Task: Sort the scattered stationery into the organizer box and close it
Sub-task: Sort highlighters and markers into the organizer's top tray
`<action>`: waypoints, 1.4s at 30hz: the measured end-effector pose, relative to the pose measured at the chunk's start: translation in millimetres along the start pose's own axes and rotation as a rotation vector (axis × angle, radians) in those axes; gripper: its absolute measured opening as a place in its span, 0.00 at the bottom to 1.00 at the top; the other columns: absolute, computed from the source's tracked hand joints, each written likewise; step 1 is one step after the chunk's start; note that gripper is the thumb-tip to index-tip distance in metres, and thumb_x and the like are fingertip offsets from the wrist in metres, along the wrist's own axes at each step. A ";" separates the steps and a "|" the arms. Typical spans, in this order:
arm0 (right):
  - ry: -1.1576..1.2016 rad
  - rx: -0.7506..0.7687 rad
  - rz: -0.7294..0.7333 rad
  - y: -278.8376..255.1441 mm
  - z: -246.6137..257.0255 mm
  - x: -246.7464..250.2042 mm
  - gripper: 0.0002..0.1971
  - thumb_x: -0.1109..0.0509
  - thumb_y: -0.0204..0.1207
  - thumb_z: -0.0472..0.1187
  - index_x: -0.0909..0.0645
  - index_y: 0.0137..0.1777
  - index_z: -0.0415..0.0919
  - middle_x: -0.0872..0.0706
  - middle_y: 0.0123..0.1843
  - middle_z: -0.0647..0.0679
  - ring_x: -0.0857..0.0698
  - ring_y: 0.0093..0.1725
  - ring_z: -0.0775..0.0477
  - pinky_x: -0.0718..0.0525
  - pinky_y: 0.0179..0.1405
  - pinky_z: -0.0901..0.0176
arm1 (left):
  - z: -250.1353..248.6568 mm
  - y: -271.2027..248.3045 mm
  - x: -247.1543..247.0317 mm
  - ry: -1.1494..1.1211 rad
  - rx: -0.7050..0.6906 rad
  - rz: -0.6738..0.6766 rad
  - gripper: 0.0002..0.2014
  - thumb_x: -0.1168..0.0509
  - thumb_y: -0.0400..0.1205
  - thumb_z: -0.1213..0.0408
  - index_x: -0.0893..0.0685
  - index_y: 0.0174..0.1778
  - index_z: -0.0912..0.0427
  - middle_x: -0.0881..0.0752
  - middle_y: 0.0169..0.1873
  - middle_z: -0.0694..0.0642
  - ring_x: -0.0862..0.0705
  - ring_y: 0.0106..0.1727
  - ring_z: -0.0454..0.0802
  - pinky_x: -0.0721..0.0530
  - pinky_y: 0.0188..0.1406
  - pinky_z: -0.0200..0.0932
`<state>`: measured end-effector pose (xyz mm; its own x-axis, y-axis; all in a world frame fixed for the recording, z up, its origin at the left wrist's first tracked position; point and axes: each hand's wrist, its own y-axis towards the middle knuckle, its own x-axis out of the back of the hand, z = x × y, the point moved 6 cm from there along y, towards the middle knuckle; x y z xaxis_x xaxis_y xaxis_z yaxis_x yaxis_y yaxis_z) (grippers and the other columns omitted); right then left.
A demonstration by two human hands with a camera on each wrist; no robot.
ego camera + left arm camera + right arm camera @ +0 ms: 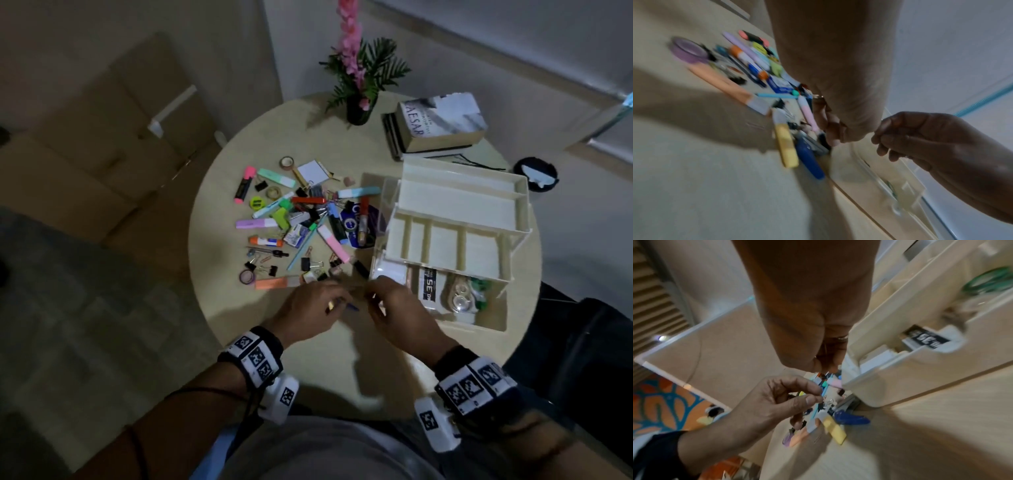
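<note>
The cream organizer box [462,202] stands open on the right of the table, its tiered trays fanned out. Its bottom compartment holds a correction tape [459,301] and a labelled pack [428,284]. The scattered stationery [301,219] lies left of it. My left hand [337,294] and right hand [373,296] meet at the near edge of the pile, both with curled fingers. Left thumb and forefinger [817,395] pinch a small metal clip. The right hand [877,134] pinches something too small to make out. Beneath them lie a blue pen [809,160] and a yellow highlighter [787,146].
The round table [342,342] also carries a stack of books [438,123] and a vase of flowers [358,109] at the back. An orange highlighter [274,283] and purple tape roll [246,277] lie left of my hands. A black round object [536,174] sits beyond the table.
</note>
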<state>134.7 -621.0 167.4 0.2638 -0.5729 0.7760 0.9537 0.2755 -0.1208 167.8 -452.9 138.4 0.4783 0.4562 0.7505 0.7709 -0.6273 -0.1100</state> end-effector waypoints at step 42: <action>0.871 -0.799 -0.262 25.6 33.1 -49.8 0.08 0.33 0.87 0.30 0.11 0.58 0.32 0.05 0.50 0.35 0.06 0.49 0.35 0.12 0.56 0.42 | 149.7 155.1 125.7 0.155 0.110 -0.079 0.14 0.32 0.86 0.66 0.13 0.67 0.55 0.12 0.60 0.57 0.12 0.57 0.59 0.10 0.54 0.56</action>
<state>141.1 -559.9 146.2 -0.2352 -0.9522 0.1948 0.7322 -0.3054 -0.6088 410.5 -398.4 118.1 0.3503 0.3930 0.8502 0.8488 -0.5170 -0.1107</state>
